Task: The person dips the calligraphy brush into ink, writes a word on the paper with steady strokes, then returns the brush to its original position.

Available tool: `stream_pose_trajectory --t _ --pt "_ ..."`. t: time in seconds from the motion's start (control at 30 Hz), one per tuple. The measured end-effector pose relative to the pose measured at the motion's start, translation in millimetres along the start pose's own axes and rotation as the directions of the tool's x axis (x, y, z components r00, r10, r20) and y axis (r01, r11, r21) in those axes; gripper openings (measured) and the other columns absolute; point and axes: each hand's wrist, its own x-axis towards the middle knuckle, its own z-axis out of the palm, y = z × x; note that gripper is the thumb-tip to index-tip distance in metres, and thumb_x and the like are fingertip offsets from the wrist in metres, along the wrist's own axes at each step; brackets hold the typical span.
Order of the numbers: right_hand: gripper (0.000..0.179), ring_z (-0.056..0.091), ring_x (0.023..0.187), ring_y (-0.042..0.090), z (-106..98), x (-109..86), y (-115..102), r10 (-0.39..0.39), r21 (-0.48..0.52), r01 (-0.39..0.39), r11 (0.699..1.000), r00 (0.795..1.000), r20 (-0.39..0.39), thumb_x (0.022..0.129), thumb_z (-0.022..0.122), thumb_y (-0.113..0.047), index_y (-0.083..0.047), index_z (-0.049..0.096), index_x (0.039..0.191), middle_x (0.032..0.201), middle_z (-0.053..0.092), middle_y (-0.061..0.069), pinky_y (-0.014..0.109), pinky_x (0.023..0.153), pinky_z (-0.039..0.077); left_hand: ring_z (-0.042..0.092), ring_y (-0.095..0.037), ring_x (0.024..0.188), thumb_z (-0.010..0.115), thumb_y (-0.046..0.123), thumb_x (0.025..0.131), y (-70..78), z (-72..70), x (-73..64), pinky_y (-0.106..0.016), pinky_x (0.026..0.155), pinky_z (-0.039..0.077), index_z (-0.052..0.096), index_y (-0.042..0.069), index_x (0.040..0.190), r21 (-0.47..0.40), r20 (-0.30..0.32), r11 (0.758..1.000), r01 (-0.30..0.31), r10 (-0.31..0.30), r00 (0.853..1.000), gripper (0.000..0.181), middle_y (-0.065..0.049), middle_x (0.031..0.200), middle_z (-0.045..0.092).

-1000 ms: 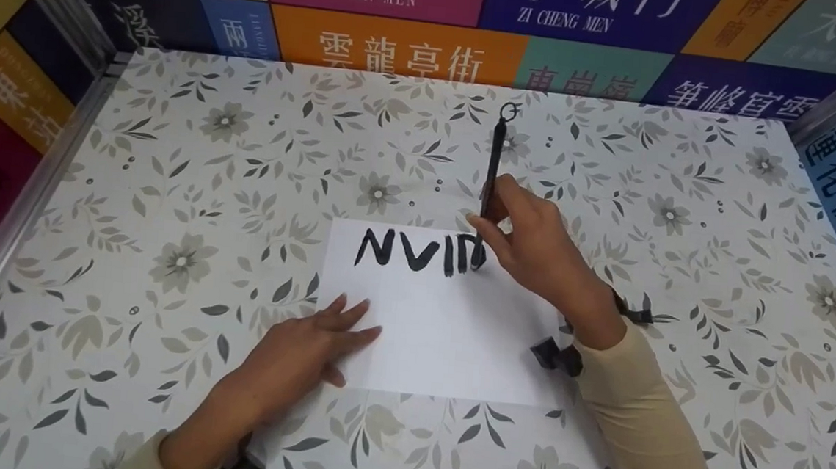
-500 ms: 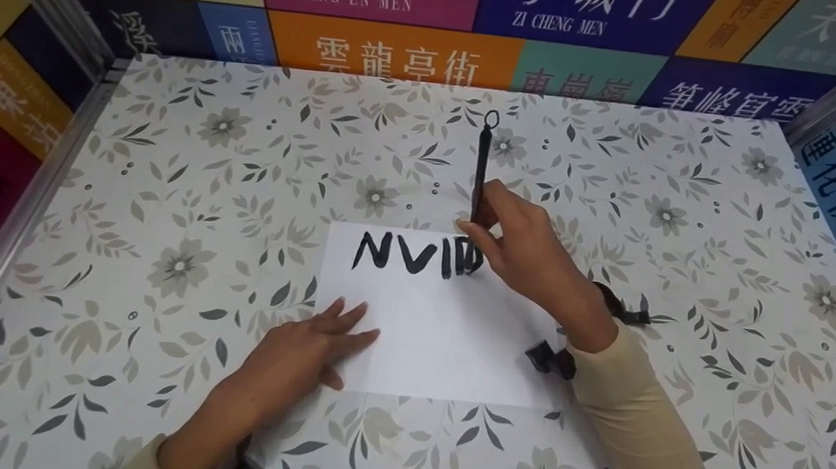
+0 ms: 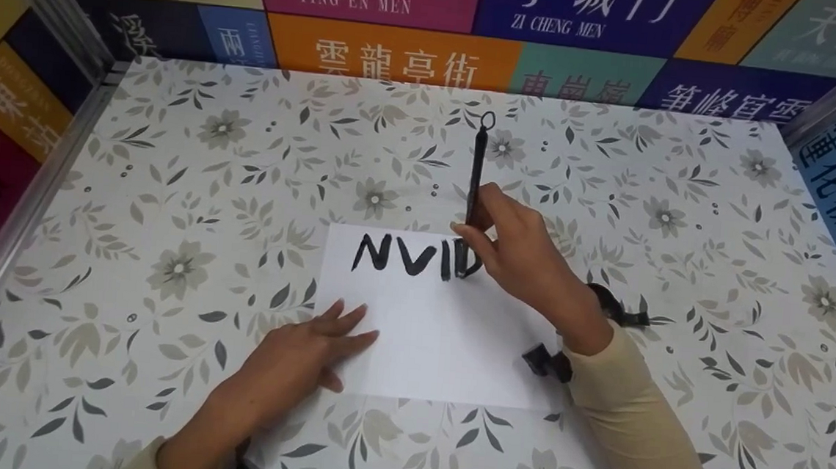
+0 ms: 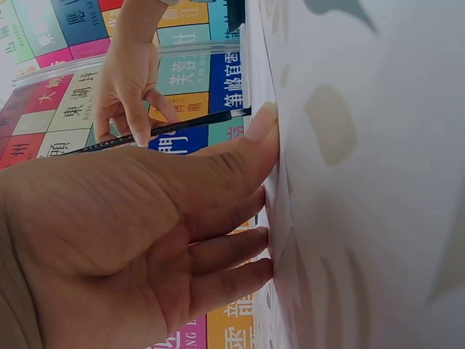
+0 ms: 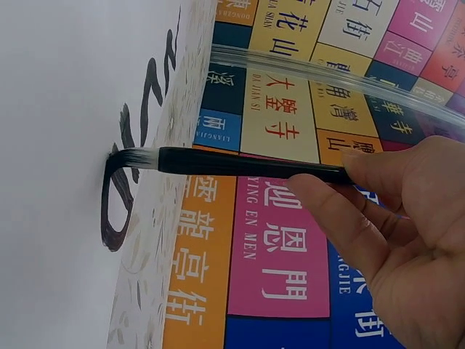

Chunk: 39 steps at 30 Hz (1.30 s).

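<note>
My right hand (image 3: 527, 253) pinches a black writing brush (image 3: 477, 172) with a hanging loop at its top. In the right wrist view the brush's bristles (image 5: 134, 157) bend against the paper, at the end of the D's curved stroke. The white paper (image 3: 447, 339) bears thick black letters (image 3: 416, 256) reading NVID along its far edge; my right hand partly covers the D in the head view. My left hand (image 3: 291, 362) rests on the paper's left edge, fingers spread. Seen from the left wrist, the thumb and fingertips (image 4: 261, 123) touch the sheet.
A tabletop (image 3: 182, 350) with a grey floral pattern lies under the paper. Panels with coloured blocks and lettering (image 3: 394, 49) stand along its back and sides. A black wrist mount (image 3: 549, 361) hangs beside the right forearm, over the paper's right edge.
My right hand and the brush have moved a little left and towards me, drawing the lower curve of the D back to its upright stroke. The left hand stays in place.
</note>
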Motion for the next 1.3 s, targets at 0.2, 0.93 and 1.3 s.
stream_pose_trajectory --t 0.2,0.93,1.3 --pt "0.021 0.062 0.076 0.014 1 -0.9 1 -0.006 0.005 0.006 1.000 1.000 -0.002 0.093 0.063 -0.012 -0.001 0.048 0.102 0.079 0.060 0.005 0.026 0.064 0.052 0.042 -0.031 0.130 0.076 0.025 0.069 0.3 0.8 0.7 -0.044 0.084 0.050 0.061 0.016 0.130 0.003 0.004 1.000 -0.003 0.003 1.000 0.064 -0.008 0.142 0.046" --pt "0.025 0.064 0.091 0.016 -45 -19.7 -4 0.044 -0.078 -0.054 0.996 0.990 -0.136 0.092 0.062 -0.005 0.006 0.048 0.110 0.095 0.061 0.012 0.018 0.066 0.053 0.039 -0.031 0.132 0.076 0.021 0.071 1.3 1.8 -0.3 -0.047 0.088 0.047 0.060 0.017 0.132 -0.022 0.038 1.000 0.021 -0.020 0.999 0.063 -0.007 0.144 0.044" --pt "0.024 0.064 0.097 0.020 -42 -31.3 18 0.067 -0.084 -0.080 0.993 0.987 -0.147 0.093 0.060 -0.004 0.006 0.047 0.111 0.100 0.059 0.014 0.020 0.068 0.053 0.037 -0.030 0.134 0.074 0.020 0.073 1.1 -2.8 -1.2 -0.049 0.088 0.047 0.059 0.017 0.133 -0.014 0.042 1.000 0.023 -0.022 0.999 0.062 -0.007 0.145 0.043"
